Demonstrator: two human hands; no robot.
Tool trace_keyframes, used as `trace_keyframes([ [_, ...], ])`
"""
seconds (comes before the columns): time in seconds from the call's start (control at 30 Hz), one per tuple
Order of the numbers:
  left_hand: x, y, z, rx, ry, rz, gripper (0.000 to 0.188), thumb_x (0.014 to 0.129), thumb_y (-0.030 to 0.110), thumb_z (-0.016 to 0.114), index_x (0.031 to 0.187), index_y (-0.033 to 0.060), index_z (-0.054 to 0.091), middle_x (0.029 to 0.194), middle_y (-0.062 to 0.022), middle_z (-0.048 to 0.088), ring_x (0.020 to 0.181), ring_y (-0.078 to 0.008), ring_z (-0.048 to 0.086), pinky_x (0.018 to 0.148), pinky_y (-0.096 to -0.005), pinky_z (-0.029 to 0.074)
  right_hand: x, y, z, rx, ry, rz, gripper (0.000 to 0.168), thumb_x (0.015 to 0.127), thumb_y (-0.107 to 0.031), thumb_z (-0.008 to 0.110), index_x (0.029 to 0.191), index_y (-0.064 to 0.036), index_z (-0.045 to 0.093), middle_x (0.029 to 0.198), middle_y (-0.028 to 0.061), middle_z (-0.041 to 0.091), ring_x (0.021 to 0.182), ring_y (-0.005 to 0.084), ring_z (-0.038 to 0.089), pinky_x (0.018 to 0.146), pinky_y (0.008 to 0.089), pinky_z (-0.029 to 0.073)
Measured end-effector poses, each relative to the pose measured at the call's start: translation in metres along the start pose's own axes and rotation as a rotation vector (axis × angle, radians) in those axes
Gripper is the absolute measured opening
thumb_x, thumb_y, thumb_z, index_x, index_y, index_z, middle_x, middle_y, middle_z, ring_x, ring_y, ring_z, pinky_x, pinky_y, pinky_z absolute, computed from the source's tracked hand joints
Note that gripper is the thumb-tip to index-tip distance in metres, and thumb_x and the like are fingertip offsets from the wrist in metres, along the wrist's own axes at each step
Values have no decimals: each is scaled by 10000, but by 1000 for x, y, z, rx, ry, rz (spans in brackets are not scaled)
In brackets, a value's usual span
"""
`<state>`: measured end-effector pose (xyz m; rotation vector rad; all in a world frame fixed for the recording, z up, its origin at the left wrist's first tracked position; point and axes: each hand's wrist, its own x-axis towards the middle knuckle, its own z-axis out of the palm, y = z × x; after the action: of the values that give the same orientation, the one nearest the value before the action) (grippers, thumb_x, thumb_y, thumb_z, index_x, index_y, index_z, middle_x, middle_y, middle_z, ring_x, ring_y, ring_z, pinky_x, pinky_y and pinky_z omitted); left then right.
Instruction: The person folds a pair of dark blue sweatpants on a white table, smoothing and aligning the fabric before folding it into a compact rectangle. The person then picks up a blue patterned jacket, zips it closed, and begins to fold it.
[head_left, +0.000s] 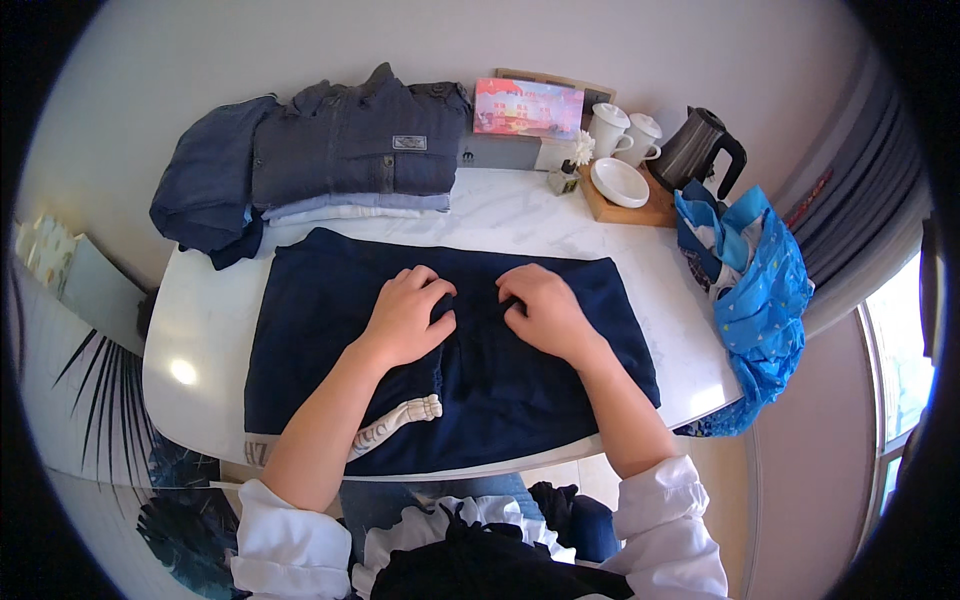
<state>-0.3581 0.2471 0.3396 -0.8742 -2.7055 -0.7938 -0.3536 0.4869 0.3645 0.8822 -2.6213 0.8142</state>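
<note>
A dark navy garment (480, 420) lies spread on the white marbled table before me, with a cream band bearing letters along its near left edge. My left hand (412, 311) rests on the left middle of the cloth, its thumb and fingers curled around a small fold. To its right, my right hand (544, 307) pinches another bit of the same cloth, fingers pointing towards the left hand. A cream lettered waistband or cuff (397, 424) lies bunched below my left hand, near the table's front edge.
Folded dark grey clothes (352, 150) are stacked at the back left. Behind the garment stand a flower vase (564, 178), lidded white cups (611, 127), a white dish (619, 182) on a wooden tray (630, 214) and an electric kettle (694, 150). Blue patterned fabric (757, 300) hangs over the right edge.
</note>
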Motion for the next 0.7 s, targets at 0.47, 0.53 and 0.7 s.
trace_keyframes([
  [0.47,-3,0,-3,14,-13,1,303,835,206,677,1104,69,655,1106,-108,569,1039,-294,560,923,-415,447,-1,-8,8,183,-157,-63,272,801,-100,664,1060,-18,659,1113,151,614,1080,333,566,968,431,434],
  [0.53,-3,0,-2,3,9,12,296,825,200,684,1088,68,653,1092,-105,570,1027,-294,562,916,-415,448,-3,-9,8,112,-165,-20,297,806,-104,657,1088,-15,643,1099,148,602,1085,330,552,976,427,421],
  [0.7,-1,17,-11,-41,219,116,292,731,196,741,976,80,633,1027,-97,561,984,-294,563,867,-417,455,-3,-3,10,43,-88,-34,305,800,-69,643,1092,8,606,1078,171,593,1065,345,544,959,421,425],
])
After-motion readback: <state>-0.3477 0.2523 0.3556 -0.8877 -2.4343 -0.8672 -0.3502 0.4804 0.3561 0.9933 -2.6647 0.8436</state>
